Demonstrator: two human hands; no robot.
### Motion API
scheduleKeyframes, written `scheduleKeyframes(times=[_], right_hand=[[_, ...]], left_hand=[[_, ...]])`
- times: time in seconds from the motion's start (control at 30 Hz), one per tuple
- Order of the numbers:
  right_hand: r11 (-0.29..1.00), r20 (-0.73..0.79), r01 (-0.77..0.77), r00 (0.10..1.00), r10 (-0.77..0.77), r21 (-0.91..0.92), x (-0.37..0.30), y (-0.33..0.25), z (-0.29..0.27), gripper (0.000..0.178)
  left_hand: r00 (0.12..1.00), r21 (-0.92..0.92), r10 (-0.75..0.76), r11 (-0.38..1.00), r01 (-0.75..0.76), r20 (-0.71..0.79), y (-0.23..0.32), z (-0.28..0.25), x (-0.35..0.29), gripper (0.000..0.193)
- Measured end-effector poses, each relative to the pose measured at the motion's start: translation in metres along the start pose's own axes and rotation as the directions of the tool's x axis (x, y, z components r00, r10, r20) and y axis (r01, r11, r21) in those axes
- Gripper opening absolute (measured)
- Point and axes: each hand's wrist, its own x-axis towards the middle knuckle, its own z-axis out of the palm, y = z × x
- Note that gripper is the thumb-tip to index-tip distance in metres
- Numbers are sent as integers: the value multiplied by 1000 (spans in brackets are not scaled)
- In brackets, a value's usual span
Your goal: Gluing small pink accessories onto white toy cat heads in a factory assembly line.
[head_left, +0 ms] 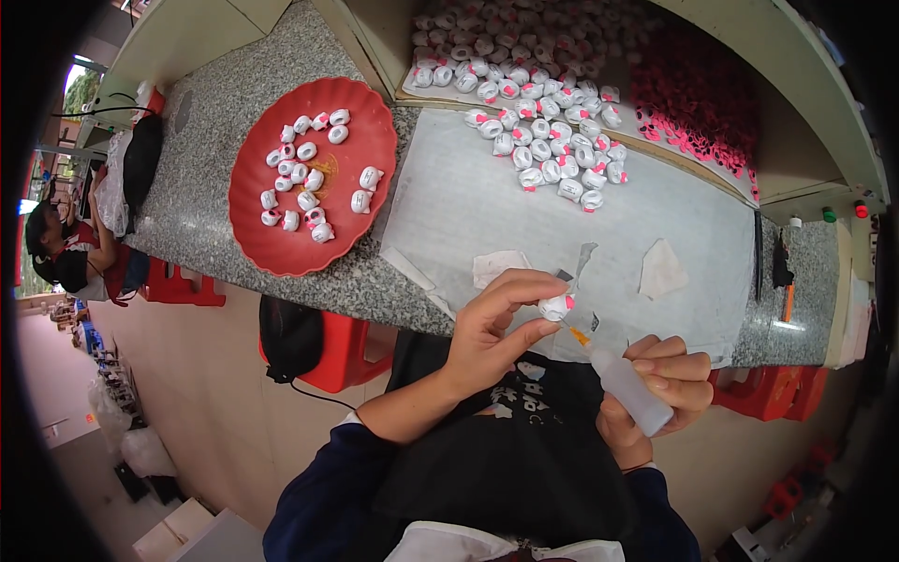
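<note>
Between the thumb and fingers of my left hand is a small white figurine head with a bit of pink on it. My right hand grips a translucent white squeeze bottle, tilted so that its thin orange-tipped nozzle points up at the figurine head. The tip is close to the head's lower side; whether they touch I cannot tell. Both hands are above the near edge of a white sheet. Farther back on that sheet lies a group of similar white heads, several with pink bows.
A red scalloped plate at left carries several white heads on the granite counter. A shelf behind holds piles of white heads and pink pieces. Paper scraps lie near my hands. Another person sits far left.
</note>
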Motion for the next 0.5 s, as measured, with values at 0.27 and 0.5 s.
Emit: scheduleKeyframes(times=[0.27, 0.5], right_hand=[[1000, 43, -27, 999, 26, 10, 10, 5, -9, 28], [839, 102, -543, 837, 538, 40, 60, 62, -44, 28]], left_hand=[[982, -260, -173, 954, 148, -78, 3, 0, 1, 33], [957, -379, -149, 924, 45, -248, 9, -22, 9, 34]])
